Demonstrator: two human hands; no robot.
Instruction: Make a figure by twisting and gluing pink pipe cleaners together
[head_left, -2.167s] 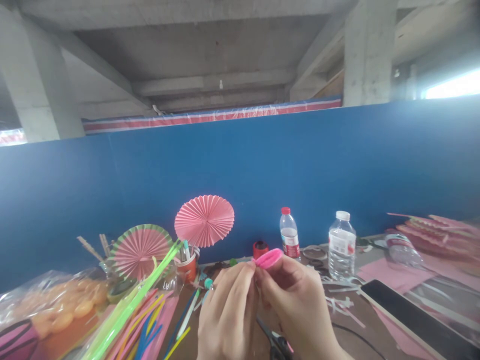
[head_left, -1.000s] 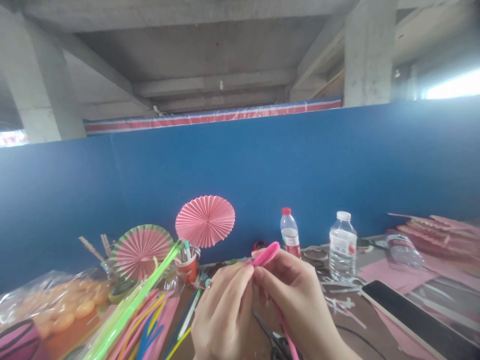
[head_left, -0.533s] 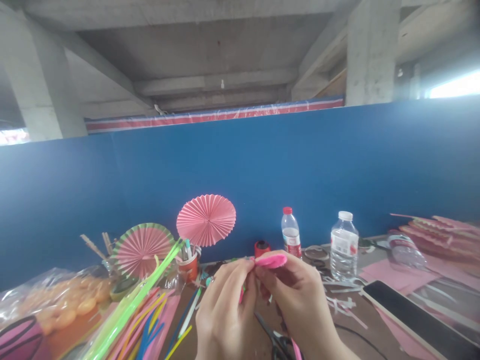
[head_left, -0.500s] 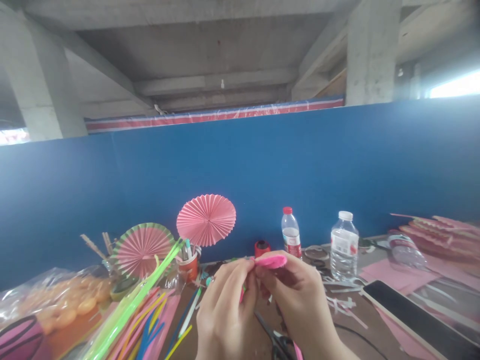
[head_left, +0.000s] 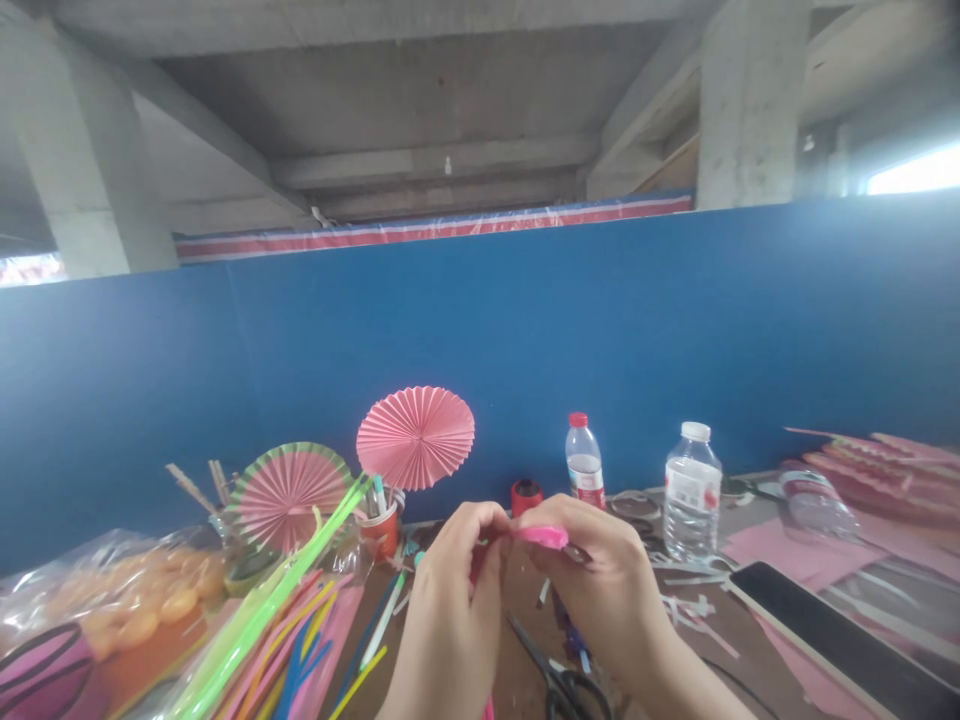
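Observation:
Close in front of me, my left hand (head_left: 456,595) and my right hand (head_left: 611,585) meet at the fingertips. Between them they pinch a fuzzy pink pipe cleaner (head_left: 546,537), bent into a small loop by the right fingers. Fingers hide most of its length. A bit of pink also shows low down beside the left wrist. Black scissors (head_left: 559,680) lie on the table below the hands. To the left are pipe cleaners (head_left: 232,640) in green, pink, blue and yellow.
Behind the hands stand a pink pleated paper fan (head_left: 417,438), an orange cup of pens (head_left: 380,533), a red-capped bottle (head_left: 584,465) and a white-capped bottle (head_left: 691,500). A phone (head_left: 832,630) lies on pink paper at right. A blue partition (head_left: 525,320) closes off the back.
My left hand has rotated, its fingers now curling over the top. The pink tail end has gone from beneath the right hand to near the left wrist. More of the scissors shows.

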